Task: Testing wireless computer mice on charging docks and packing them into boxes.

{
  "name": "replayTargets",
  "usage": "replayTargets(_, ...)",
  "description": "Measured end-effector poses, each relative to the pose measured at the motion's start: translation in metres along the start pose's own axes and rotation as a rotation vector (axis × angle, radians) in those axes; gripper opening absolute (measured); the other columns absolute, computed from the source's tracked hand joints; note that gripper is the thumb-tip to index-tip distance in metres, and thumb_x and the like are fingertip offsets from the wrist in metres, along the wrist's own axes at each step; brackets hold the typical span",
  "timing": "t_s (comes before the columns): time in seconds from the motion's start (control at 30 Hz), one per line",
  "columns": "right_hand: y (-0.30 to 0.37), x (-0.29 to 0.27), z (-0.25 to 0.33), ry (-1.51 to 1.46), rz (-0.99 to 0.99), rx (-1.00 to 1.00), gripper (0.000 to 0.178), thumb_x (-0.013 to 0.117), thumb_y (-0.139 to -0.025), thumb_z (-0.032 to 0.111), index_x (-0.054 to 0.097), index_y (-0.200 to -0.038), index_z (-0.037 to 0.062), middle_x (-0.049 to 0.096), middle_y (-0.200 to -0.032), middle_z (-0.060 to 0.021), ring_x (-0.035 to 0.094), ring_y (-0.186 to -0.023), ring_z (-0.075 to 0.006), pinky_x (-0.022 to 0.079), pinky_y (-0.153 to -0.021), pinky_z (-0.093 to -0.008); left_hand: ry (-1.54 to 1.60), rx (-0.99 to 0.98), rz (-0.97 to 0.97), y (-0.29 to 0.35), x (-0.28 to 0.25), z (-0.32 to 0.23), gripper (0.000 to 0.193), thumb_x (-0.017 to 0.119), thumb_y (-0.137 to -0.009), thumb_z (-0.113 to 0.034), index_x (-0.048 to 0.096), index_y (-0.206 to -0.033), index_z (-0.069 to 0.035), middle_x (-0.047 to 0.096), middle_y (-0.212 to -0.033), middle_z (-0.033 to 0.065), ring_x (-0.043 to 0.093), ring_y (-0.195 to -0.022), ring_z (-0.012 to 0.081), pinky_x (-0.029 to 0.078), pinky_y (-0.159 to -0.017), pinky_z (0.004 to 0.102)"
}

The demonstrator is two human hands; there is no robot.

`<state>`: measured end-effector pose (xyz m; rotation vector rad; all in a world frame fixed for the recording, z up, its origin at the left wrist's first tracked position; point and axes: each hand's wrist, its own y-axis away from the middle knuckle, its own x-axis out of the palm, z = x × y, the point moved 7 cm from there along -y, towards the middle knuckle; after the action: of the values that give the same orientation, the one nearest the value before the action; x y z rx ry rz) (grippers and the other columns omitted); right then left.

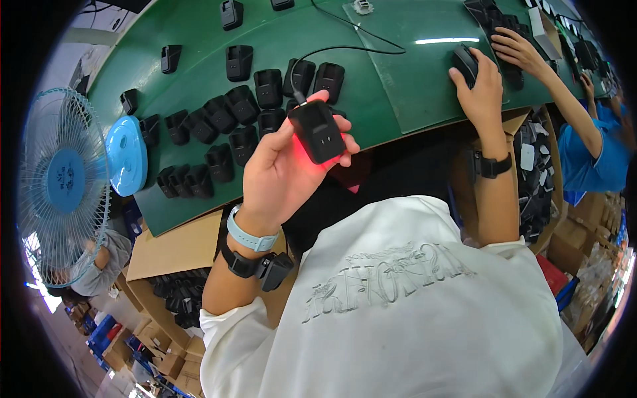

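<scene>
Left hand raised over the table edge, fingers wrapped around 1 black charger block, its 2 slots facing up, red glow on the palm beneath. Cable running from its top across the green mat. Right hand pressed flat over a black mouse-shaped device. Roughly 20 more charger blocks lying on the mat, likely awaiting or past the same check; cannot tell which. Blue fan at left; co-worker's hand beyond.

Brown cardboard boxes sit below my worktop's near edge, one open and full of black parts. More brown boxes are stacked on the floor lower left, others at right beside a red package.
</scene>
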<state>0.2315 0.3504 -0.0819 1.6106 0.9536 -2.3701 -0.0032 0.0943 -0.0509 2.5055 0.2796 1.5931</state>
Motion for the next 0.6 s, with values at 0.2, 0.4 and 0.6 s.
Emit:
replayTargets(0.2, 0.024, -0.009, 0.093, -1.463, 0.257, 0.579, 0.039, 0.061, -0.101, 0.025, 0.057, -0.132, 0.0017, 0.062, -0.118, -0.0040, 0.056, -0.108, -0.0112, 0.044, -0.096, -0.0251, -0.288, 0.042, -0.132, 0.006, -0.006, 0.004, 0.050, 0.046, -0.105, -0.027, 0.040, -0.144, 0.003, 0.055, -0.133, 0.0237, 0.061, -0.116, 0.0415, 0.051, -0.100, 0.0495)
replayTargets(0.4, 0.050, -0.043, 0.204, -1.660, 0.411, 0.348, 0.055, 0.059, -0.097, 0.016, 0.034, -0.144, 0.0019, 0.047, -0.131, -0.0128, 0.049, -0.120, -0.0187, 0.041, -0.105, -0.0323, -0.534, 0.274, -0.179, 0.010, -0.002, -0.003, 0.065, 0.077, -0.087, -0.001, 0.040, -0.140, -0.001, 0.060, -0.128, 0.0118, 0.061, -0.116, 0.0206, 0.049, -0.103, 0.0354)
replayTargets(0.6, 0.057, -0.058, 0.211, -1.406, 0.232, -0.050, 0.063, 0.063, -0.091, 0.009, 0.029, -0.143, 0.0002, 0.037, -0.140, -0.0201, 0.044, -0.128, -0.0274, 0.037, -0.110, -0.0399, -0.468, 0.250, -0.145, 0.016, -0.002, 0.003, 0.074, 0.084, -0.081, -0.007, 0.042, -0.141, -0.002, 0.054, -0.136, 0.0083, 0.054, -0.126, 0.0212, 0.045, -0.108, 0.0366)
